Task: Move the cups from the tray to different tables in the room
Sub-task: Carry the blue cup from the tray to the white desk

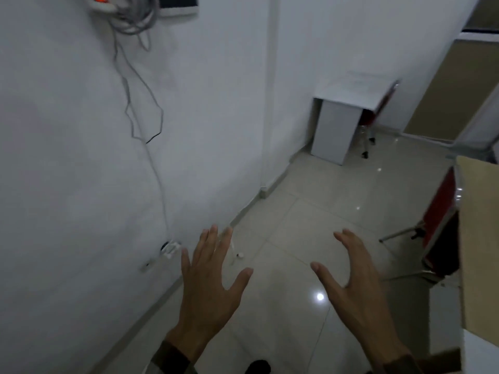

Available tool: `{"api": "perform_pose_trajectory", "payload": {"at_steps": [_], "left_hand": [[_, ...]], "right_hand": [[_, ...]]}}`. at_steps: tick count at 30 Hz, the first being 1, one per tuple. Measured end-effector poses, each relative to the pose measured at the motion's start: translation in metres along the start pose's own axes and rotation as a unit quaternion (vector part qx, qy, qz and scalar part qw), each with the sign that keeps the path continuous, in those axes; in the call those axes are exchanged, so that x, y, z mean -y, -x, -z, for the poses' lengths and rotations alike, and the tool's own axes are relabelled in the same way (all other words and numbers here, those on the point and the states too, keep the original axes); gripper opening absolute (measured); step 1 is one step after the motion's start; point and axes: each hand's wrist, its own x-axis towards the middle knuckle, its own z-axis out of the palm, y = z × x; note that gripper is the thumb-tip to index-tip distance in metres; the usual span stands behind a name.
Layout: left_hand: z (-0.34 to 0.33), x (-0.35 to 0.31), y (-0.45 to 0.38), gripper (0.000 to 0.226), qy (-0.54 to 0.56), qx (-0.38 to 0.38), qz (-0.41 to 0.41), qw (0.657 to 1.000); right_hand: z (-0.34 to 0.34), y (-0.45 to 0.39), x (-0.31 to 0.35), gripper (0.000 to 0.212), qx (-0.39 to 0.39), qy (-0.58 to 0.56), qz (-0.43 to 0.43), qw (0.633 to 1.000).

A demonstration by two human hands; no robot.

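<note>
Neither a cup nor a tray shows in the head view. My left hand (209, 282) is held out over the tiled floor beside the white wall, fingers spread, holding nothing. My right hand (351, 279) hovers to its right at the same height, fingers apart and slightly curled, also holding nothing. A small white table (348, 91) stands against the wall at the far end of the room.
A red chair (378, 112) is tucked by the far table. Another red chair (440, 222) and a brown tabletop edge (478, 238) are close on the right. Cables (145, 109) hang down the left wall to a socket (170, 248). Glossy tiled floor (310, 211) runs ahead.
</note>
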Motion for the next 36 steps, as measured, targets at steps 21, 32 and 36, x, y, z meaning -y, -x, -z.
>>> {"api": "perform_pose_trajectory", "payload": {"at_steps": [21, 32, 36], "left_hand": [[0.202, 0.126, 0.377, 0.089, -0.098, -0.256, 0.348, 0.896], [0.318, 0.212, 0.57, 0.091, -0.08, -0.308, 0.415, 0.852], [0.35, 0.235, 0.633, 0.092, -0.076, -0.32, 0.448, 0.832]], "right_hand": [[-0.156, 0.226, 0.176, 0.071, 0.303, -0.071, 0.252, 0.916], [-0.251, 0.423, 0.288, 0.065, 0.371, -0.093, 0.301, 0.874], [-0.278, 0.491, 0.322, 0.067, 0.408, -0.089, 0.309, 0.855]]}}
